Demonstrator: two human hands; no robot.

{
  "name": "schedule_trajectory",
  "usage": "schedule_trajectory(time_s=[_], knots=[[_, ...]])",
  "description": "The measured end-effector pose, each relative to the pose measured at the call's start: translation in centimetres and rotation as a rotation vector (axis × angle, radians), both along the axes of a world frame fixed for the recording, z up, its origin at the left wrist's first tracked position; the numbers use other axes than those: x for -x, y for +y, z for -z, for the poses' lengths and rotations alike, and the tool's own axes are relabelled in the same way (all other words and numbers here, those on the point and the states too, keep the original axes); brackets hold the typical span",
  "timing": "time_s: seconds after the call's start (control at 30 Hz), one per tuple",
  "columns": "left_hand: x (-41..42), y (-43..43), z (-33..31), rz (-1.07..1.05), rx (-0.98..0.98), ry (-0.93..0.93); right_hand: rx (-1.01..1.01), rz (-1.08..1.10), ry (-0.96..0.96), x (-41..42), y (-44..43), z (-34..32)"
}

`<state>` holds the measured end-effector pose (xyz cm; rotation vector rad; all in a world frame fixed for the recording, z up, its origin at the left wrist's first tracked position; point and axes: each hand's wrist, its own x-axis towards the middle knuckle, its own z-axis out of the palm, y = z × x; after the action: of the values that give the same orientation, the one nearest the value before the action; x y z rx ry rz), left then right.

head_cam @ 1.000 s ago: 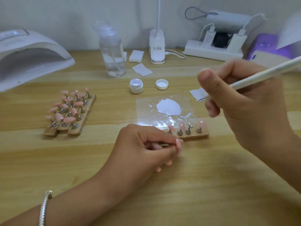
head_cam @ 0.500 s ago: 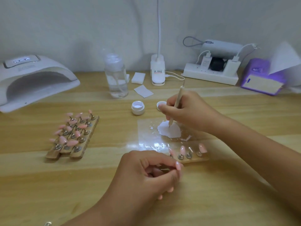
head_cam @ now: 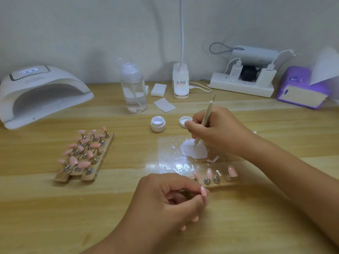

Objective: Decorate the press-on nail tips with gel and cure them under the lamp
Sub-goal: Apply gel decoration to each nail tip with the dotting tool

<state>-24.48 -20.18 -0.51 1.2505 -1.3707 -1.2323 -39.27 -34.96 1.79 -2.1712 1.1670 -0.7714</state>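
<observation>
Pale wood-grain tabletop (head_cam: 55, 208) is set against a plain white wall. Since a second ago, the right hand (head_cam: 216, 131) has been brought down from close to the camera. The thin wooden-handled dotting tool (head_cam: 205, 120), held in a closed, pen-style grip, is now planted tip-down in the white gel puddle (head_cam: 192, 150) spread on the clear plastic sheet (head_cam: 168, 153). The move is judged to be a reload of gel for the next stroke of decoration.

The left hand (head_cam: 168, 200) is kept where it was, nearer the camera. Its grip is pinched narrowly on a pink press-on nail tip (head_cam: 204, 191), whose stand is hidden by the fingers. Just beyond it, a short wooden strip (head_cam: 220, 182) carries three more pink tips and one bare peg.

Well apart at the left, three loaded wooden strips (head_cam: 86, 156) are laid side by side. The white arched curing lamp (head_cam: 42, 96) is placed behind them with its display lit. Curing of the held tip is judged not yet begun. A small open white jar (head_cam: 158, 123) and its white lid (head_cam: 184, 119) are set just behind the sheet.
</observation>
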Motion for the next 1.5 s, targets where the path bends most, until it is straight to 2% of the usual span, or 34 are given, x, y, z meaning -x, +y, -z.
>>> schedule_trajectory(time_s=[0.97,1.23,1.37,1.5], knots=[[-0.1,0.2,-0.2,0.002,-0.025,-0.012,0.045,0.041,0.053,-0.2,0.5,-0.3],[0.1,0.3,-0.5,-0.028,-0.036,0.034,0.092,0.01,-0.326,0.3,1.4,-3.4],[-0.1,0.3,-0.3,-0.006,-0.048,0.059,0.1,-0.057,-0.38,0.7,3.5,-5.1],[-0.2,0.4,-0.3,0.012,-0.038,0.054,0.106,-0.063,-0.327,1.6,6.4,-4.7]])
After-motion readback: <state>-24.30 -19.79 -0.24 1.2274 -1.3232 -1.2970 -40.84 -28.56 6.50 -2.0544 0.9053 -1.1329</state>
